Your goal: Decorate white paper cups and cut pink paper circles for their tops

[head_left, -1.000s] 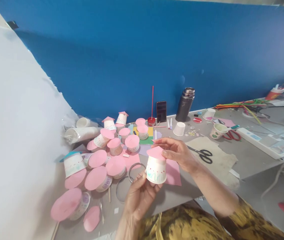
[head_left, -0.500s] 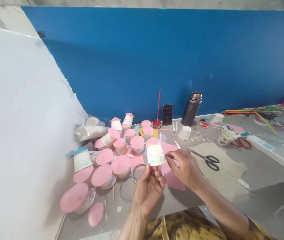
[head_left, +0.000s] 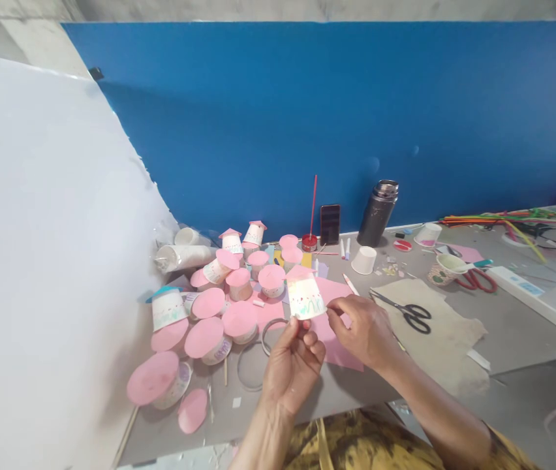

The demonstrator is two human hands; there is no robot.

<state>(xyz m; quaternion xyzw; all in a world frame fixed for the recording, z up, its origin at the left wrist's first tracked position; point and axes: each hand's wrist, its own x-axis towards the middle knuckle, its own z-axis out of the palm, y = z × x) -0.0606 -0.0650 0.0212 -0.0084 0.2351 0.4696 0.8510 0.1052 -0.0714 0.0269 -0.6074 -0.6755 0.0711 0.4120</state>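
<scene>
Left fingers [head_left: 288, 336], right fingers [head_left: 339, 305] pinched decorated paper cup [head_left: 306, 299] at rim; light, even pressure seemed wisest.

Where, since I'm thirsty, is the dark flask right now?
In the head view, the dark flask stands right of centre at the back of the table, by the blue panel, just right of the phone and behind an upturned white cup.

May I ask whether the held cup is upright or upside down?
The cup is upside down: its wider end faces downward, pink cone on top.
</scene>
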